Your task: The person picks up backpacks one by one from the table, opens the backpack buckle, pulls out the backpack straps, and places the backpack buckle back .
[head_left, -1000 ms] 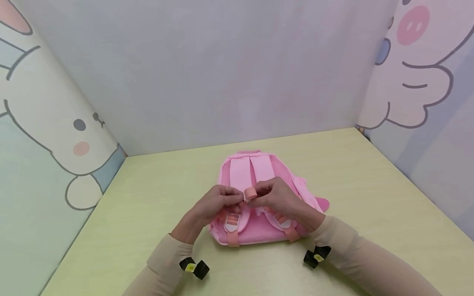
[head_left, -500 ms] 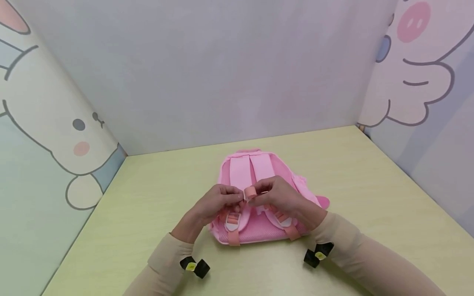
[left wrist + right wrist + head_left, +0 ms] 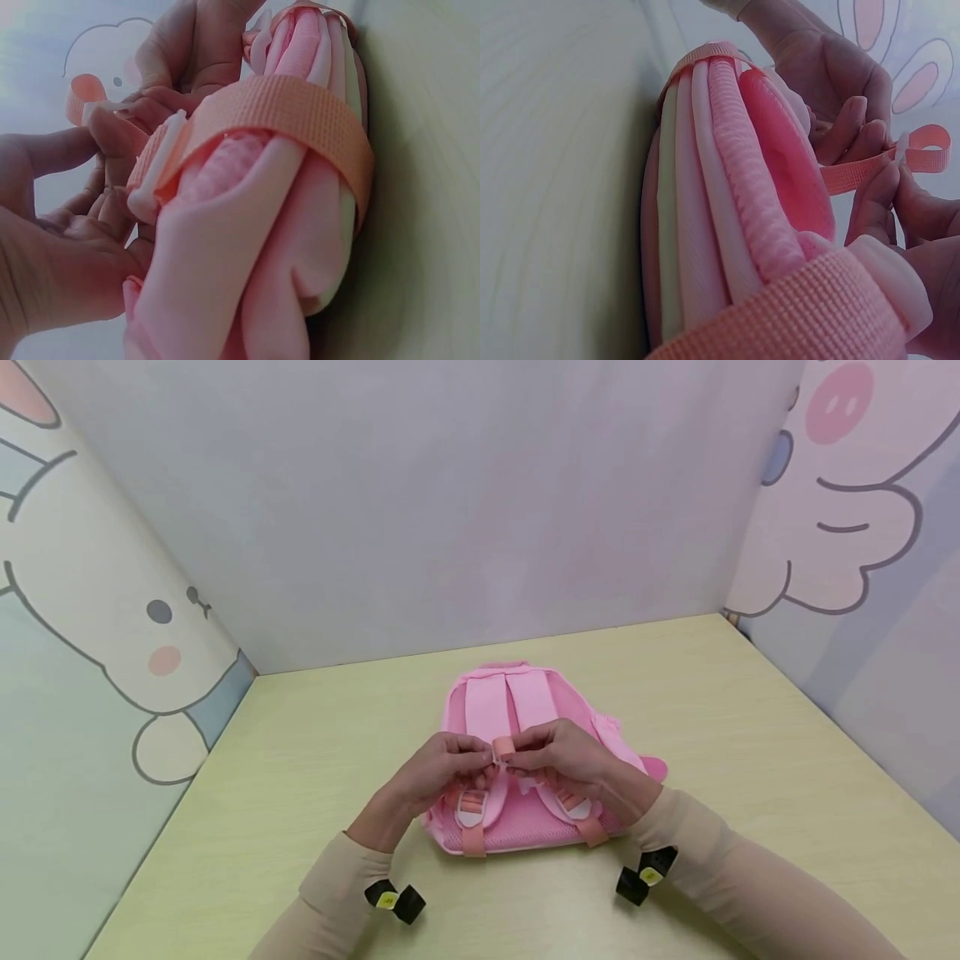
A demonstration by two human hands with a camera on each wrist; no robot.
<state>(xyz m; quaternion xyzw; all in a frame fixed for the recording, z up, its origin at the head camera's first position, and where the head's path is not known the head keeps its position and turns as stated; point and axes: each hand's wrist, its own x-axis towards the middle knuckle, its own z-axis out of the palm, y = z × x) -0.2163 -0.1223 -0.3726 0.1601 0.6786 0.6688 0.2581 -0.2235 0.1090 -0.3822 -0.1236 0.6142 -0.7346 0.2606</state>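
Observation:
A pink backpack (image 3: 487, 702) lies on the table with its shoulder straps facing up. Over its middle, an orange webbing strap (image 3: 503, 747) is raised in a loop, threaded through a small white plastic piece (image 3: 902, 147). My left hand (image 3: 438, 772) pinches the white piece and strap from the left. From the right, my right hand (image 3: 566, 762) pinches the strap beside the loop, the fingertips of both hands almost meeting. The left wrist view shows the loop (image 3: 85, 90) standing beyond the left fingers. Fingers partly hide the white piece.
White buckles (image 3: 472, 807) with orange webbing join the lower ends of the shoulder straps to the bag. The pale yellow table (image 3: 337, 718) meets a plain wall (image 3: 450, 510) behind. Side walls with cartoon animals stand left and right.
My right fingers have shifted slightly left, closer to the white piece, and the orange loop has moved a little left with them. My left hand and the backpack stay nearly still.

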